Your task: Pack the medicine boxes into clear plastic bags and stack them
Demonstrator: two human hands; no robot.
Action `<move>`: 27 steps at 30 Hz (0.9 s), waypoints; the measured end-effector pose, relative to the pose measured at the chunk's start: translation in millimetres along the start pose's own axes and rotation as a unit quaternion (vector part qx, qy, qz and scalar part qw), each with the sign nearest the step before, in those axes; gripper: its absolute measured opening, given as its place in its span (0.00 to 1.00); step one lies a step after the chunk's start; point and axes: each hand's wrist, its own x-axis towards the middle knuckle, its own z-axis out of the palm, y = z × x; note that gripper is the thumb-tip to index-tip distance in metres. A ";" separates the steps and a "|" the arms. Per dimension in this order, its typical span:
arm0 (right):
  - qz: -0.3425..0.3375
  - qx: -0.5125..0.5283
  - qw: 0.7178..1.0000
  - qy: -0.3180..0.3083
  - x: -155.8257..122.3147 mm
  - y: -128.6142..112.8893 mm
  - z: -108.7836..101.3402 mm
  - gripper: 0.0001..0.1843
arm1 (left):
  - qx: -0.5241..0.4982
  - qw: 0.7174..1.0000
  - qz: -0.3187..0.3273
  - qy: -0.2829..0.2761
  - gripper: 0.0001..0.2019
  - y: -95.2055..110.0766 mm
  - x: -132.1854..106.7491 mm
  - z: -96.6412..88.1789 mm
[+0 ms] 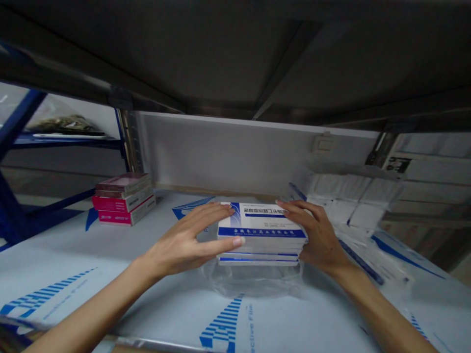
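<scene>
A stack of several flat white-and-blue medicine boxes [270, 220] sits mid-shelf, its printed top face towards me. My left hand [191, 238] grips its left side, the thumb across the near edge and the fingertips on the top left corner. Around the right side curls my right hand [316, 230], fingertips on the far right corner of the top box; its thumb is hidden. Clear plastic film [253, 284] lies crumpled under and in front of the stack.
Pink-and-white boxes [123, 201] are stacked at the left back. Plastic-wrapped white packs [342, 201] stand at the right. A dark upper shelf [228, 54] hangs low overhead. Blue rack posts [11, 206] flank the left, and a pale wall [221, 152] closes the back.
</scene>
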 end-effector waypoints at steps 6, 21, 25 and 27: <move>0.147 0.184 0.966 -0.103 3.2 -13.7 -11.2 0.47 | -0.095 0.988 -0.115 0.028 0.43 2.2 -1.4 -2.2; 0.242 0.372 0.876 -0.190 -11.6 -18.0 2.2 0.48 | -0.369 0.880 -0.299 -0.016 0.47 6.4 19.4 -13.1; 0.228 0.381 0.869 -0.218 -19.4 -10.2 8.3 0.46 | -0.362 0.878 -0.310 -0.046 0.48 8.6 16.7 -7.4; 0.224 0.377 0.869 -0.230 -23.0 -6.7 9.2 0.46 | -0.381 0.867 -0.311 -0.072 0.49 7.5 14.7 -0.2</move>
